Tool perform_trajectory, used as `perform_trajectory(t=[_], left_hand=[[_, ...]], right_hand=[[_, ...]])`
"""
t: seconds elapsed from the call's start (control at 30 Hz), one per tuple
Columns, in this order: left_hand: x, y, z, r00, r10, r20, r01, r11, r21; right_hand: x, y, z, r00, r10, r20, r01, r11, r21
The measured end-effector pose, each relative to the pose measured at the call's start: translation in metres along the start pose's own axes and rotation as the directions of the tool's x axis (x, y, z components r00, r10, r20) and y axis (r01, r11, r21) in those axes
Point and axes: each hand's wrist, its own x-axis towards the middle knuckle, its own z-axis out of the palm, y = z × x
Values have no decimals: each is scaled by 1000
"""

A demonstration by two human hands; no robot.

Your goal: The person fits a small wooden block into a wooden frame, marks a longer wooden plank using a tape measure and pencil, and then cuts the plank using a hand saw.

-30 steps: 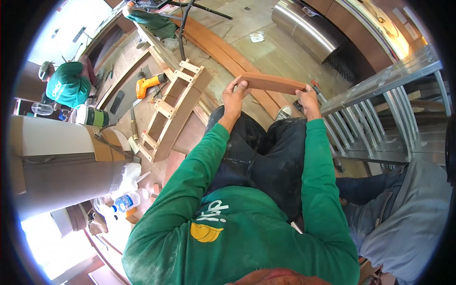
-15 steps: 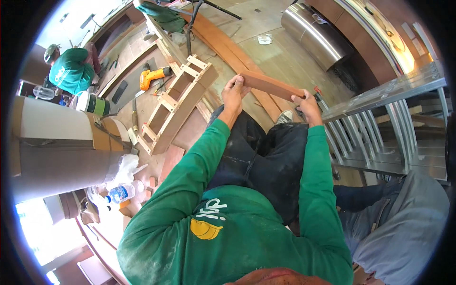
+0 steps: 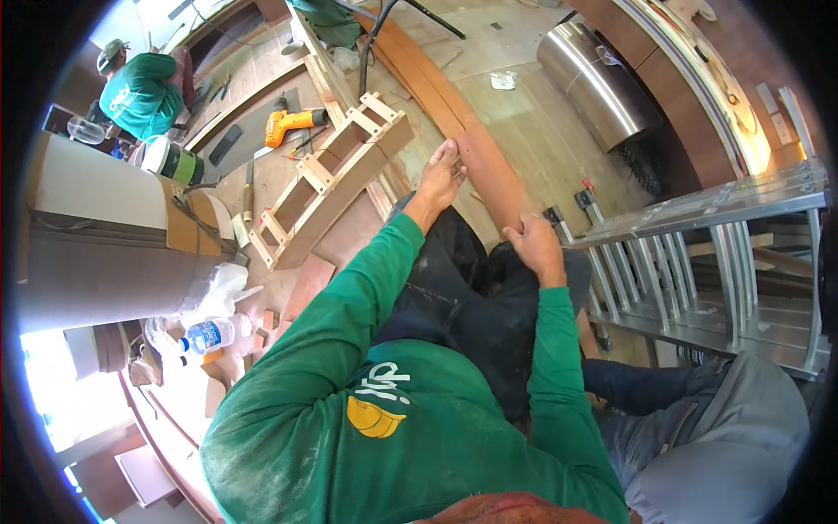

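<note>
A short reddish-brown wooden board (image 3: 493, 179) is held between my hands above my knees, its broad face turned up. My left hand (image 3: 439, 179) grips its far end along the left edge, fingers curled against the wood. My right hand (image 3: 534, 247) pinches the near end, thumb on the left and fingers over the right side. Left of my hands stands a long wooden frame (image 3: 327, 188) with pale crosspieces. An orange cordless drill (image 3: 292, 125) lies just beyond it.
An aluminium ladder (image 3: 698, 218) stands at right, with a person in grey (image 3: 733, 437) below it. Long planks (image 3: 419, 65) run along the floor ahead, near a metal cylinder (image 3: 598, 83). A co-worker in green (image 3: 144, 100) crouches far left. A water bottle (image 3: 208, 334) lies at left.
My right hand has come down and toward me, swinging the board from nearly crosswise to a steep slant. The board's broad face now shows. Both hands keep hold of it.
</note>
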Motion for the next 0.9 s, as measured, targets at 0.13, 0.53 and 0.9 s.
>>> perform_trajectory(t=[0.13,0.53,0.9], left_hand=[[-2,-1,1,982,-11,189,-4,997,75],[-18,-3,9,950,12,312,-46,994,102],[-27,4,16,968,12,251,-58,983,175]], right_hand=[[-20,-14,29,1000,-5,7,5,999,-41],[-13,-25,51,995,-66,69,73,992,-104],[-9,-9,58,998,43,-34,-49,983,-175]])
